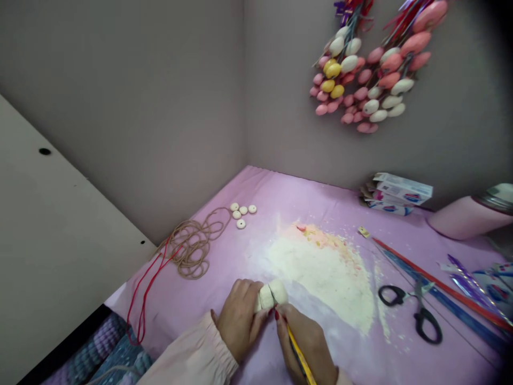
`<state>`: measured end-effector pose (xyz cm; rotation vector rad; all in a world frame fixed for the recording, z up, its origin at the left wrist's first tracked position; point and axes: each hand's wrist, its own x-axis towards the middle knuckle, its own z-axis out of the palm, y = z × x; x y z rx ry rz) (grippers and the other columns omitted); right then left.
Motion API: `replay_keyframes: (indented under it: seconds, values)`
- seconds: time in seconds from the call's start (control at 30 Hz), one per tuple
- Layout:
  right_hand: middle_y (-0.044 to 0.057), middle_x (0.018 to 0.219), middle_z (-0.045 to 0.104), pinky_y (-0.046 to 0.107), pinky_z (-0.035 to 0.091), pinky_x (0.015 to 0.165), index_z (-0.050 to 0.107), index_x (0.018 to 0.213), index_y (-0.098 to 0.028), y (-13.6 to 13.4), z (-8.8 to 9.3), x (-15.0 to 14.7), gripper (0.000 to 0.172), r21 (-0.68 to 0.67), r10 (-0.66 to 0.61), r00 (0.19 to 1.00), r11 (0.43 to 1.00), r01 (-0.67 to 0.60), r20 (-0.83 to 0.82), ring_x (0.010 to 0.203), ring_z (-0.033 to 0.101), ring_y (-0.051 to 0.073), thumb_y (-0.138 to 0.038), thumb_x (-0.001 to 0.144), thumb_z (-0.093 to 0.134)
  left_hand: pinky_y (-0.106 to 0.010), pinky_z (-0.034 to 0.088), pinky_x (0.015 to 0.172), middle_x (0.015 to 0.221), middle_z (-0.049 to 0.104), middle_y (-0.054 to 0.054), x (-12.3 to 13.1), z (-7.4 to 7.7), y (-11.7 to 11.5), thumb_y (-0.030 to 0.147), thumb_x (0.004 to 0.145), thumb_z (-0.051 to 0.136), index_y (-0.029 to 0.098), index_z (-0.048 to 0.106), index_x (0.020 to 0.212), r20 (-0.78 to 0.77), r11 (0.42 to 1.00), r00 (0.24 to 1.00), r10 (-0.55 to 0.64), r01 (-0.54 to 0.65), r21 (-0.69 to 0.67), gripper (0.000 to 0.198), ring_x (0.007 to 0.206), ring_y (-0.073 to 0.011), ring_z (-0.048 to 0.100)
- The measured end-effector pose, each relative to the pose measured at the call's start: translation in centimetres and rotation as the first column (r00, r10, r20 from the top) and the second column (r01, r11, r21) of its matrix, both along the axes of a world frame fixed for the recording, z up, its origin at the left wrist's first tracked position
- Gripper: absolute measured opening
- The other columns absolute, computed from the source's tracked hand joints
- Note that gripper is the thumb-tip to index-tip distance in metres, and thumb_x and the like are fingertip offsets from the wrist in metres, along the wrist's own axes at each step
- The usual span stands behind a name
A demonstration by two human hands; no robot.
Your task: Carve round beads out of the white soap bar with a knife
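A rounded cream-white block with a cut line across it lies low in the middle of the head view. My left hand is closed round the block's left end. In my right hand is a yellow-handled knife, its dark thin blade against the block's groove. Fingertips of both hands nearly meet at the near side of the block. Just beyond them spreads a patch of pale shavings, pink and orange at its far edge.
Brown cord and red string lie left, beside several white discs. Black-handled scissors and ribbons are right. Small boxes and a pink bottle stand behind. Pink and white ornaments hang on the wall.
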<state>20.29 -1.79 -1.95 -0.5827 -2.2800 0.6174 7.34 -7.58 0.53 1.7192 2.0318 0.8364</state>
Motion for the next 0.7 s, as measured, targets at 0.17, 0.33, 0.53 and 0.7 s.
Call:
replay_keyframes:
  seconds: [0.17, 0.33, 0.53, 0.7]
  values:
    - [-0.001, 0.056, 0.045, 0.020, 0.034, 0.048, 0.042, 0.074, -0.017, -0.4, -0.4, 0.4, 0.008, 0.144, 0.004, 1.000, 0.990, -0.006, 0.015, 0.049, 0.045, 0.009, -0.011, 0.075, 0.037, -0.034, 0.034, 0.072, 0.090, 0.045, -0.007, 0.1, -0.1, -0.1, 0.028, 0.077, 0.035, 0.018, 0.041, 0.102, -0.033, 1.000, 0.999, -0.010, 0.010, 0.004, 0.028, 0.084, -0.0190, 0.038]
    - [-0.002, 0.052, 0.042, 0.020, 0.031, 0.045, 0.040, 0.069, -0.018, -0.9, -0.8, 0.9, 0.009, 0.206, -0.014, 1.000, 0.979, 0.011, 0.015, 0.045, 0.042, 0.008, -0.010, 0.074, 0.038, -0.034, 0.033, 0.073, 0.090, 0.045, -0.006, 0.2, -0.1, -0.1, 0.026, 0.077, 0.035, 0.019, 0.042, 0.102, -0.040, 1.000, 0.999, 0.001, -0.001, 0.003, 0.027, 0.084, -0.0189, 0.037]
    - [-0.004, 0.049, 0.039, 0.020, 0.029, 0.042, 0.038, 0.067, -0.019, -1.1, -1.1, 1.4, 0.011, 0.207, -0.054, 0.999, 0.977, 0.051, 0.008, 0.040, 0.041, 0.008, -0.013, 0.075, 0.035, -0.034, 0.033, 0.072, 0.089, 0.045, -0.007, 0.1, 0.0, 0.0, 0.027, 0.077, 0.035, 0.018, 0.042, 0.101, -0.031, 1.000, 0.999, -0.008, 0.008, 0.012, 0.027, 0.083, -0.0196, 0.038]
    - [-0.004, 0.051, 0.045, 0.019, 0.033, 0.046, 0.040, 0.070, -0.020, -1.1, -0.2, 1.7, 0.011, 0.116, -0.099, 0.995, 0.988, 0.100, -0.011, 0.045, 0.046, 0.008, -0.017, 0.078, 0.033, -0.034, 0.033, 0.073, 0.090, 0.045, -0.007, -0.1, 0.0, 0.1, 0.026, 0.076, 0.037, 0.019, 0.042, 0.101, -0.013, 1.000, 1.000, -0.005, 0.006, 0.017, 0.027, 0.085, -0.0195, 0.038]
